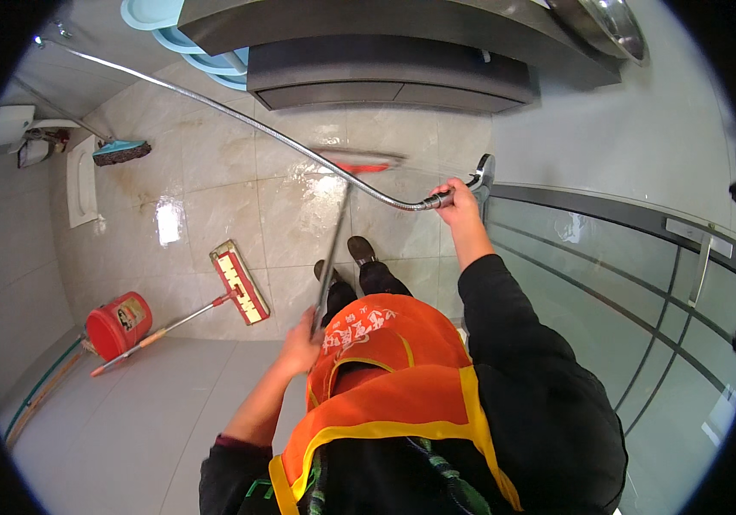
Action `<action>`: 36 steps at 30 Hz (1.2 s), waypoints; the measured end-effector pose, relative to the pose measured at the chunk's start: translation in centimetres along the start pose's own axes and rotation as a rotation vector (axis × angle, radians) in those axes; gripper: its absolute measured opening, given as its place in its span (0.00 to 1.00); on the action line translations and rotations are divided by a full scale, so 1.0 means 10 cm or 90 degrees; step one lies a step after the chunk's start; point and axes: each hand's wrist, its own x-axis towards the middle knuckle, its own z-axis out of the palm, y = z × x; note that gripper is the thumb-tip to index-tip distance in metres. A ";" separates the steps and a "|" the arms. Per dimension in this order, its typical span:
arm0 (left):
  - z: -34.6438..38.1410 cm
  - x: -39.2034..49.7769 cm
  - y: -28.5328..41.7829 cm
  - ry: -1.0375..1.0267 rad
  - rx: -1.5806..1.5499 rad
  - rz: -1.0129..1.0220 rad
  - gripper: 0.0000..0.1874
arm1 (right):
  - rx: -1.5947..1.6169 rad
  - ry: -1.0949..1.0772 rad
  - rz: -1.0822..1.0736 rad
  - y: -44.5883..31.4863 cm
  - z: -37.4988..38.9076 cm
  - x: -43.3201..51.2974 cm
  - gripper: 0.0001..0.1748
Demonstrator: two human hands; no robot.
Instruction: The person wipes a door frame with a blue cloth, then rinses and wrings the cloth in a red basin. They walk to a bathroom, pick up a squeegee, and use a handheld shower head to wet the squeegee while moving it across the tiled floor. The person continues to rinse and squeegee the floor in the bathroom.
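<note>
My right hand (456, 205) grips the handle of a chrome hand shower, its head (485, 168) turned toward the grey wall. A metal shower hose (239, 116) runs from that handle to a fitting at the upper left. My left hand (301, 346) is closed around a grey pole (337, 238) beside my orange apron (400, 393). The pole slants down to a floor-cleaning tool with a red head (368, 168), blurred and partly behind the hose. Wet, shining tiles (303, 219) lie around that head, just beyond my shoes.
A flat mop (241, 283) lies left, its handle reaching a red bucket (120, 325). A blue-headed floor brush (121, 152) leans near a white floor fixture (81, 183). Ahead hangs a dark vanity cabinet (393, 71) beside blue basins (213, 64). A glass door (574, 257) stands right.
</note>
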 end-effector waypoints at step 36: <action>-1.16 -0.74 -0.99 0.245 0.361 -0.381 0.20 | 0.048 0.129 -0.065 0.65 0.12 -0.02 0.04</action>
